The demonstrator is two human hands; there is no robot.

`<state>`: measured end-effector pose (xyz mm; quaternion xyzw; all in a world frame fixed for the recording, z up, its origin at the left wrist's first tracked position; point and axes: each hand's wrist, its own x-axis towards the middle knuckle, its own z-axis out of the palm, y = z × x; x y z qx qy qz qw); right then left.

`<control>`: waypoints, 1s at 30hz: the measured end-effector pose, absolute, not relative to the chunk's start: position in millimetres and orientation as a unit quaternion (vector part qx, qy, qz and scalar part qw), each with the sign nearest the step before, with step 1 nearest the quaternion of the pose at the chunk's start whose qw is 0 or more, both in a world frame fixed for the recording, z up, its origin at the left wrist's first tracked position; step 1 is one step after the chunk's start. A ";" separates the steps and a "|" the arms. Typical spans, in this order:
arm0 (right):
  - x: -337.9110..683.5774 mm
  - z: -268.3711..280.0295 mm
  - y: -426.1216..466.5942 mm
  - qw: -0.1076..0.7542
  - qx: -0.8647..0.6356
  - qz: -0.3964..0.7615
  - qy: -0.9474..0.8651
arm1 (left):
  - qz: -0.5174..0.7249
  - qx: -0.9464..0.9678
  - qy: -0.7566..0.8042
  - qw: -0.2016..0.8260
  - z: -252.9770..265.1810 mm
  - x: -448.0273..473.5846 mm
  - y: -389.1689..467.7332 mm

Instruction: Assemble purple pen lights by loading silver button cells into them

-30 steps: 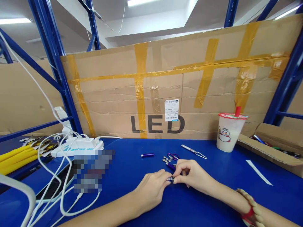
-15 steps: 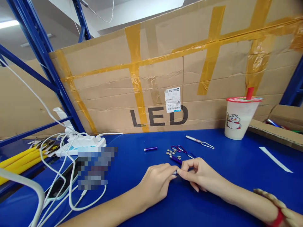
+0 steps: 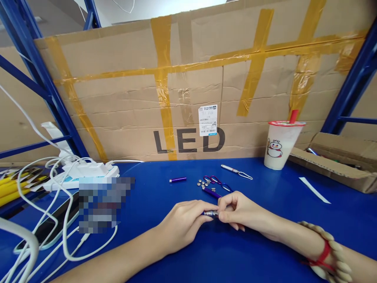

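- My left hand (image 3: pixel 184 222) lay on the blue counter (image 3: pixel 265 204), its fingertips pinched on one end of a small metal pen-light barrel (image 3: pixel 211 213).
- My right hand (image 3: pixel 240 210) met it from the other side, thumb and forefinger closed on the barrel's opposite end, so the piece was held between both hands just above the counter.
- I judged the barrel light and rigid, but smooth and round, so likely to slip or roll; the best hold seemed a fingertip pinch at each end, as it was, not on the middle.
- Just beyond my fingers lay a purple barrel piece (image 3: pixel 211 192), a cluster of button cells (image 3: pixel 203 182) and coloured clip rings (image 3: pixel 216 181); the cells looked tiny and easy to scatter.
- Further out, apart from these, were another purple tube (image 3: pixel 178 180) and a silver pen light with a clip (image 3: pixel 235 171).
- A sealed drink cup (image 3: pixel 279 144) stood to the right, near the taped cardboard sheet marked LED (image 3: pixel 188 98).
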<state>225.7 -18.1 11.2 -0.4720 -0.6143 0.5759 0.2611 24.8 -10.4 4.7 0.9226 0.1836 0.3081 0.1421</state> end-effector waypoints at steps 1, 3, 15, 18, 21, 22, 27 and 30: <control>225.6 10.5 -18.3 0.260 -0.474 0.573 -0.616 | 0.309 0.923 0.184 0.135 4.2 24.9 -10.5; 225.1 9.8 -18.5 0.262 -0.475 0.562 -0.624 | 0.311 0.921 0.198 0.124 3.3 25.4 -10.1; 234.6 4.8 -18.5 0.407 -0.397 0.171 -0.805 | 0.271 0.868 0.349 0.226 3.4 25.2 -15.3; 236.6 -0.1 -18.9 0.420 -0.351 0.081 -0.833 | 0.251 0.875 0.339 0.238 1.8 24.5 -15.0; 236.7 -2.2 -20.0 0.427 -0.339 0.027 -0.838 | 0.244 0.876 0.338 0.242 0.6 23.9 -13.9; 236.6 -2.1 -20.6 0.429 -0.338 0.018 -0.838 | 0.242 0.877 0.338 0.242 0.5 24.0 -13.8; 235.7 -0.3 -23.2 0.413 -0.315 -0.006 -0.855 | 0.230 0.881 0.330 0.247 3.3 25.3 -15.5; 235.4 0.0 -24.1 0.408 -0.310 -0.014 -0.859 | 0.220 0.887 0.317 0.252 4.5 25.6 -16.0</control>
